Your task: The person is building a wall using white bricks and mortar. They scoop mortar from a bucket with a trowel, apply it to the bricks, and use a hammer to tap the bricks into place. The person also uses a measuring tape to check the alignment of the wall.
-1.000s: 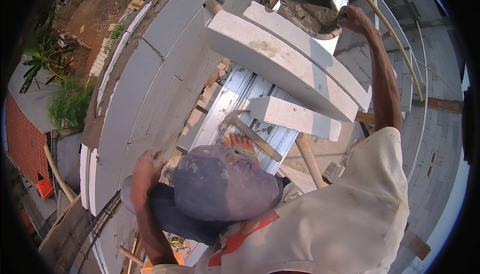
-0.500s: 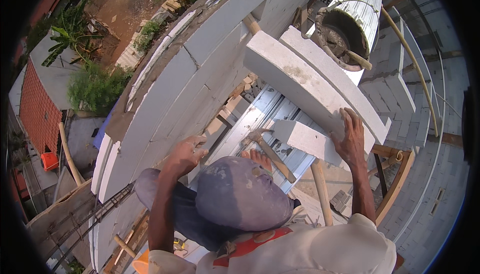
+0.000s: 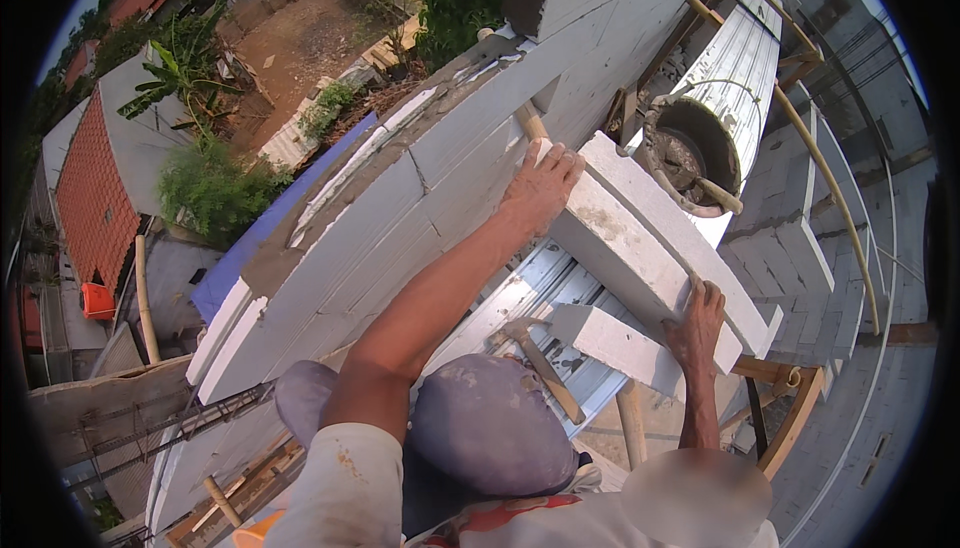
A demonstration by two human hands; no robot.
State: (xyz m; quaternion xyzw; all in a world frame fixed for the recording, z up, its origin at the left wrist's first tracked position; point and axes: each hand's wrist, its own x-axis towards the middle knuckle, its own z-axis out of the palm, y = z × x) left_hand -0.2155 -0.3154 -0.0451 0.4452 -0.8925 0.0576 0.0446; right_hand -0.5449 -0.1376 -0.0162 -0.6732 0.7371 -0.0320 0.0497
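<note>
A long pale grey concrete block (image 3: pixel 640 248) lies across the metal planks, beside a second such block (image 3: pixel 675 233). My left hand (image 3: pixel 545 183) is wrapped over its far left end. Nearer to me, my right hand (image 3: pixel 697 326) grips the same block by its other end, fingers bent over the top edge. Below the right hand's wrist lies a shorter block (image 3: pixel 618 346). A hammer with a wooden handle (image 3: pixel 552 378) rests on the planks beside that piece.
A block wall (image 3: pixel 375 223) curves along my left, wet mortar (image 3: pixel 290 248) on its top, with a drop to ground and roofs beyond. A dark bucket of mortar (image 3: pixel 690 153), a tool handle (image 3: pixel 718 196) sticking out, stands past the blocks. Wooden poles (image 3: pixel 835 208) flank the right.
My left hand has reached forward from near the wall onto the block's far end. My right hand stays at the near end. The view has shifted slightly.
</note>
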